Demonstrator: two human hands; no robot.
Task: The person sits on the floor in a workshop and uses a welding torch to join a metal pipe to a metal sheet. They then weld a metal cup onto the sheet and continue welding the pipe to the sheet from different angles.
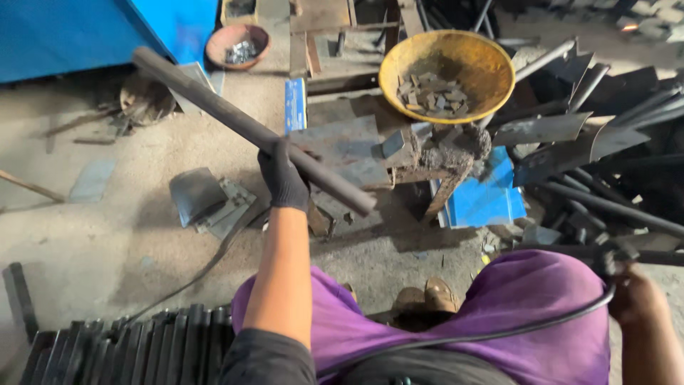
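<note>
Left hand (283,178), black glove, fingers curled tight around a long dark metal rod (249,128), gripped past mid-length; rod slants from upper left down to lower right, held in the air above the steel work block (349,150). Left arm stretched straight forward, bare forearm. Right hand (634,292) at the far right, fingers closed on a dark tool handle (613,255), black cable (463,336) trailing across purple trousers (527,314). Yellow pan (447,71) of metal pieces behind the block.
</note>
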